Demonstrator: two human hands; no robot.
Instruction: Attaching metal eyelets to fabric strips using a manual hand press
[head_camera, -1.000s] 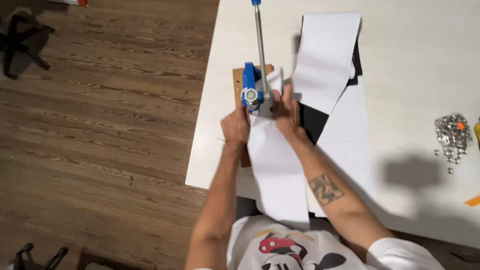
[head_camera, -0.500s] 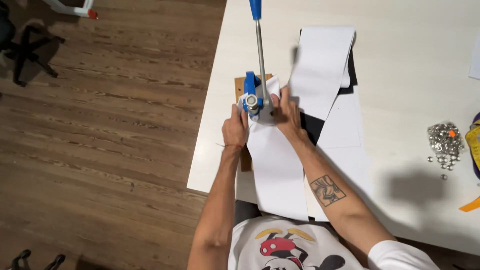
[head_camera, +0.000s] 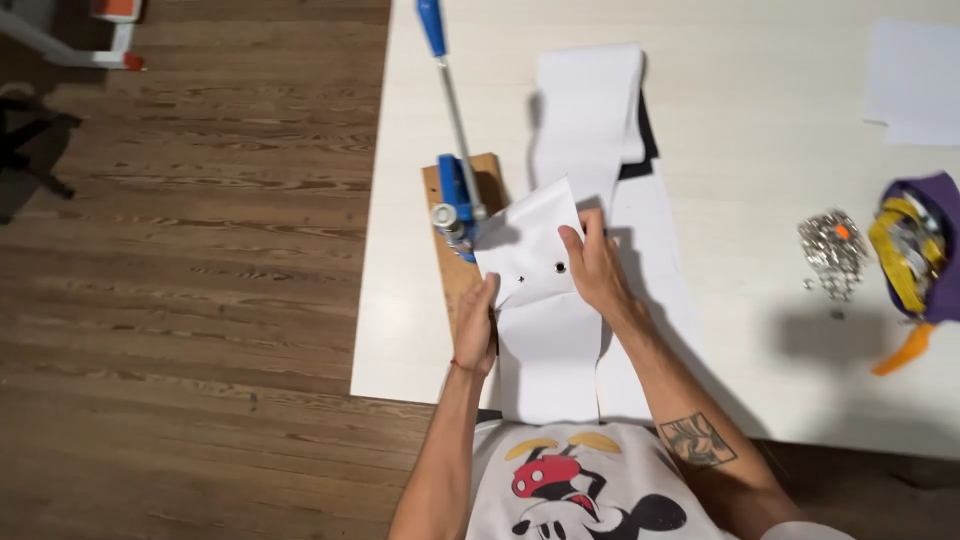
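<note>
**Thin white strip held flat beside the press**

While lying just right of the blue hand-lever press on its wooden base (head_camera: 455, 215), the long white sheet strip with two small metal eyelets (head_camera: 535, 290) is looking light, limp and easily creased. Left hand (head_camera: 477, 325) pinching its near-left edge, fingers closed on it. Right hand (head_camera: 598, 265) pressing flat on top, fingers spread, gripping nothing. Best taking hold at both edges, away from the eyelets.
</note>
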